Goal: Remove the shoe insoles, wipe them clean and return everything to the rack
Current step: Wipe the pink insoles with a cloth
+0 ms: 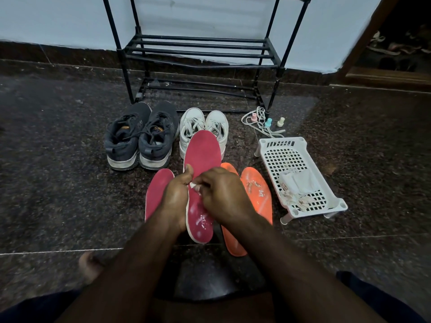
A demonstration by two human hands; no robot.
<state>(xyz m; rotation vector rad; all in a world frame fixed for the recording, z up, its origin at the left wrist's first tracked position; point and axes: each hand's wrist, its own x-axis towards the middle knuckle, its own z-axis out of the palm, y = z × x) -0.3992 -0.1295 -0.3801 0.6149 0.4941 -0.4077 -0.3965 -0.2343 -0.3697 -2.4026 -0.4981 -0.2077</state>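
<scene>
My left hand [176,197] grips a red insole [202,155] by its left edge and holds it up over the floor. My right hand [225,194] pinches a small white wipe [193,185] against the insole's middle. White specks show on its heel end. A second red insole [156,192] lies on the floor to the left. Two orange insoles [257,194] lie to the right, partly hidden by my right arm. A dark pair of sneakers [140,136] and a white pair of sneakers [204,122] stand in front of the black shoe rack [200,52].
A white plastic basket [286,150] with cloths and wipes stands at the right. Loose laces and three small bottles [268,123] lie beside the rack's right leg. My bare foot [89,264] rests at the lower left. The floor is dark granite.
</scene>
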